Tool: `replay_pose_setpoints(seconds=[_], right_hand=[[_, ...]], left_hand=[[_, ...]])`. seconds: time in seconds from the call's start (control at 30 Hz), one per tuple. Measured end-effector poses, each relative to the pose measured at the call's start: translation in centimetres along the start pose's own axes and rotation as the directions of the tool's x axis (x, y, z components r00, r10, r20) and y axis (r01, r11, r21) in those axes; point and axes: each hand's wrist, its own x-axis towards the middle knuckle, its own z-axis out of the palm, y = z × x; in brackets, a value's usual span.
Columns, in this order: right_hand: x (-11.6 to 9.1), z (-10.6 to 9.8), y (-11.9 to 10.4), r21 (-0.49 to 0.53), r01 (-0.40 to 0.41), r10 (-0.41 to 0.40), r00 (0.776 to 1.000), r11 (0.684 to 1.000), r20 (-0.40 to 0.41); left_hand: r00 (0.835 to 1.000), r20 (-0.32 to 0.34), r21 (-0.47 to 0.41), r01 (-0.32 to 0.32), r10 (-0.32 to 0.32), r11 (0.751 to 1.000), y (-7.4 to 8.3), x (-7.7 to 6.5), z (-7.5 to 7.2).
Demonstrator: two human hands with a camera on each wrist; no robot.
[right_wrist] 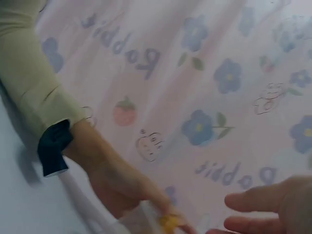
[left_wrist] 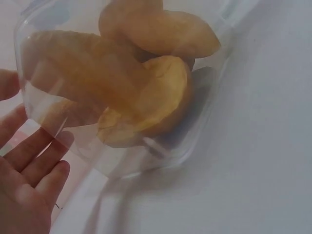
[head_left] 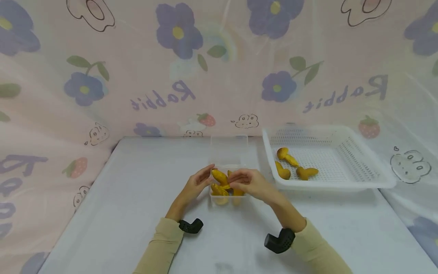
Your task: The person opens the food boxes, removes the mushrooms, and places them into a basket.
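Note:
A clear plastic box [head_left: 227,201] stands on the table, its lid [head_left: 229,150] raised at the back. Several yellow-brown mushrooms [head_left: 220,177] fill it, some reaching up to the rim. My left hand [head_left: 195,186] is at the box's left side; in the left wrist view its loosely bent fingertips [left_wrist: 61,168] meet the clear wall, with mushrooms [left_wrist: 165,92] showing through. My right hand [head_left: 253,184] hovers over the box's right edge, fingers stretched toward the mushrooms and partly covering them. In the right wrist view, fingers of the right hand [right_wrist: 268,209] extend with nothing between them.
A white perforated basket [head_left: 342,185] stands at the right, with three mushrooms [head_left: 307,172] in its left part. Behind the white table [head_left: 150,163] hangs a pink printed sheet [head_left: 226,76]. Black wrist cameras [head_left: 280,241] are strapped to both forearms.

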Motion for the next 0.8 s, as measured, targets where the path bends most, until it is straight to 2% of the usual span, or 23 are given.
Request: replay_pose_setpoints(seconds=[0.13,0.23,0.4,0.6,0.8], right_hand=[[1.9,2.4,0.0,-0.135,0.03,-0.028,0.999,0.99,0.019],[2.8,3.5,0.2,-0.196,0.027,-0.024,1.0,0.98,0.021],[3.4,4.1,0.6,-0.226,0.007,-0.009,1.0,0.974,-0.006],[3.4,4.7,1.2,-0.27,-0.074,0.063,0.997,0.96,-0.052],[3.2,5.0,1.3,-0.3,-0.05,0.029,0.997,0.953,-0.075]], left_hand=[[1.0,-0.012,-0.003,0.009,-0.009,1.0,0.1,0.3,-0.2],[1.0,-0.014,-0.003,0.024,-0.024,1.0,-0.1,0.1,-0.2],[1.0,-0.007,-0.007,0.023,-0.023,1.0,-0.2,0.0,-0.1],[1.0,0.006,-0.008,0.02,-0.02,1.0,-0.1,0.0,0.0],[1.0,-0.009,-0.003,0.02,-0.02,1.0,-0.2,0.1,0.0]])
